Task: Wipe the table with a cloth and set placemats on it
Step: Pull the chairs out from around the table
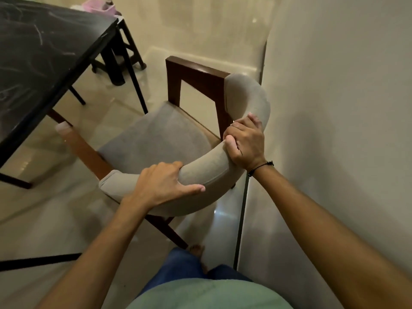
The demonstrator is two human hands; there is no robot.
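Both hands clasp the chair's [156, 132] curved padded backrest: the left hand [162, 186] has its grip clenched on the near part, and the right hand [245, 143] grips it beside the wall [334, 108]. The dark bench [44, 59] stands at upper left, apart from the chair.

1. The black table top with thin white wavy lines like marble [38, 54] is on the far left. Its legs are black too.
2. The curved padded chair back in soft beige cloth [214, 170] is in the middle. The seat cushion of grey cloth [160, 134] looks darker than the back.
3. The dark brown wooden chair arm [196, 74] is on the far side.
4. The shiny cream floor tiles [55, 219] are pale.
5. The thin black string wristband [260, 167] is on the right.
6. The pink plastic thing [98, 6] is far away, blurry.
7. The blue jeans [178, 266] and pale green shirt [207, 295] are near.
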